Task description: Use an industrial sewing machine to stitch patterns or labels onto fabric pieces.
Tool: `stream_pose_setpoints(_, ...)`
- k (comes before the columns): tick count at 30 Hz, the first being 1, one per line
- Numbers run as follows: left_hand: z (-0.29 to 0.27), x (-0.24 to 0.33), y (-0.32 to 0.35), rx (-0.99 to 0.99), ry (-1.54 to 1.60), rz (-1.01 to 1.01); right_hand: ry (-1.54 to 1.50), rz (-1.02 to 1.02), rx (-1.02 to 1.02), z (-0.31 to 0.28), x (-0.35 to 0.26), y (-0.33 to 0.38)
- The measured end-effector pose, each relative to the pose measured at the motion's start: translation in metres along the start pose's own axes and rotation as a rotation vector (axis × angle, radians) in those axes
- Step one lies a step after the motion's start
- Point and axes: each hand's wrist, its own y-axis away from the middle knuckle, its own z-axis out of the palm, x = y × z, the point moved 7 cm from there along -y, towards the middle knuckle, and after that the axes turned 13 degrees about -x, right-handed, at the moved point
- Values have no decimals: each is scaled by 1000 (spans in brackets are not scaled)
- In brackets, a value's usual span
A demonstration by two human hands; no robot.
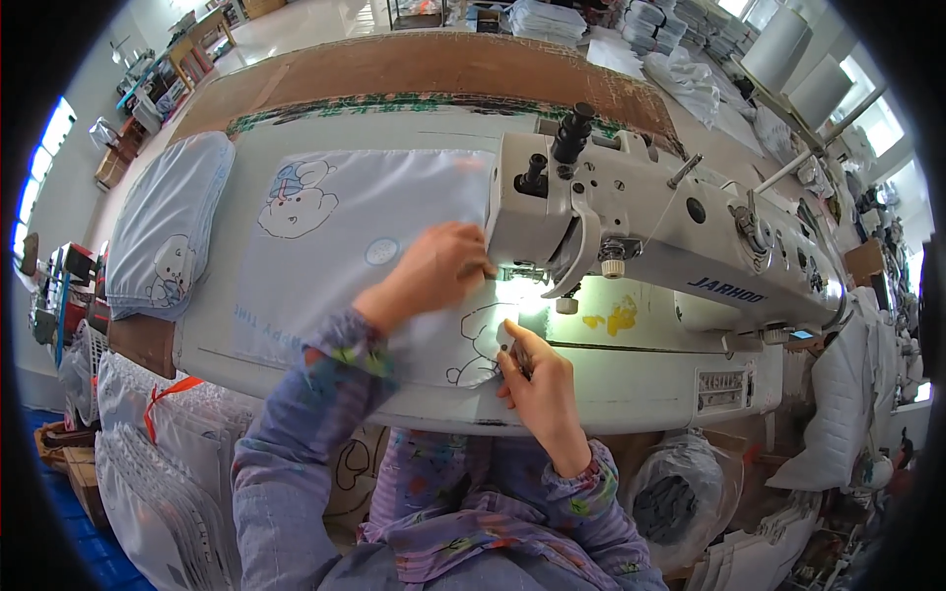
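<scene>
A pale fabric panel (325, 246) printed with white cartoon bears lies flat on the sewing machine table, its right edge at the machine's lit needle area. My left hand (434, 271) is over the panel beside the presser foot (527, 273), its fingers curled in; what they hold is hidden. Lower down, my right hand (542, 389) pinches the panel's near right edge between thumb and fingers. Something small and dark shows among the right fingers, too small to name. The white sewing machine (650, 236) reaches in from the right, its lamp lighting the cloth.
A stack of similar printed pieces (168, 227) lies at the table's left end. More layered fabric (163, 492) hangs below it, with an orange-red strip. A plastic-lined container of dark material (675, 502) stands under the table at right. A thread cone (778, 49) stands at upper right.
</scene>
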Motion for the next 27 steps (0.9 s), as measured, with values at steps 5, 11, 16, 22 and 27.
stream_pose_setpoints(5,-64,-92,-34,225,-329,-218,-80,-56,-24,17,-6,30)
stream_pose_setpoints(11,-84,-139,-10,86,-542,-452,35,-288,-307,71,-10,77)
stream_pose_setpoints(16,-60,-62,101,-168,-895,-587,-253,-94,-582,77,32,110)
stream_pose_setpoints(22,-39,52,140,4,-786,-463,-98,33,-21,-46,76,146)
stream_pose_setpoints(27,11,49,51,-45,-168,-45,28,141,-82,-38,51,156)
